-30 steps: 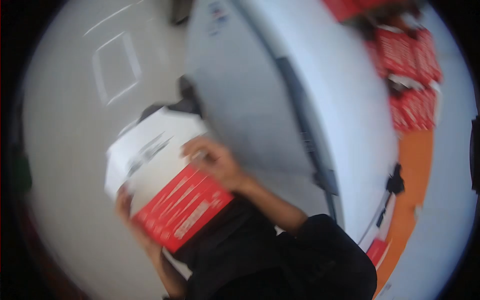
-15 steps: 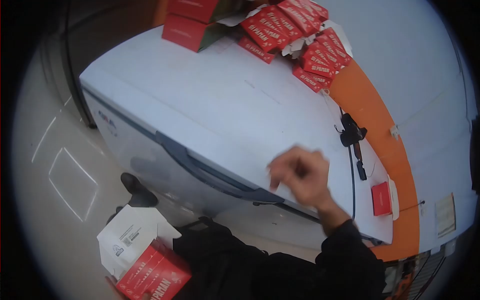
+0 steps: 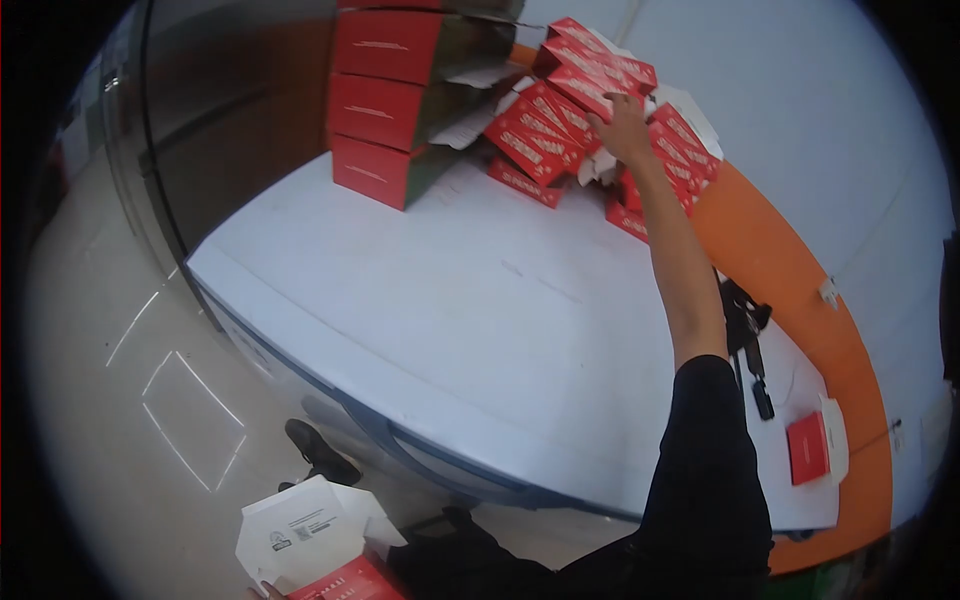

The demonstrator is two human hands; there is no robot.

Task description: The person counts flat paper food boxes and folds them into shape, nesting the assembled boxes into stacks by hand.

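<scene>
My left hand [image 3: 267,592] grips the open box [image 3: 352,582] in front of the white freezer [image 3: 430,300], below its near edge; only some fingers show at the bottom of the view. The box's white flap [image 3: 300,528] is raised, printed side towards me. My right arm crosses above the freezer's lid, and my right hand [image 3: 622,132] is on the pile of red boxes [image 3: 540,130] at the freezer's far side, fingers spread over them. I cannot tell whether they have closed on one. A stack of larger red boxes [image 3: 372,110] stands at the freezer's far left. On the right of its lid lies a black device [image 3: 742,318], and near its right end sits a small red box [image 3: 808,450] with a white flap. A dark shoe [image 3: 320,455] is on the floor before the freezer.
</scene>
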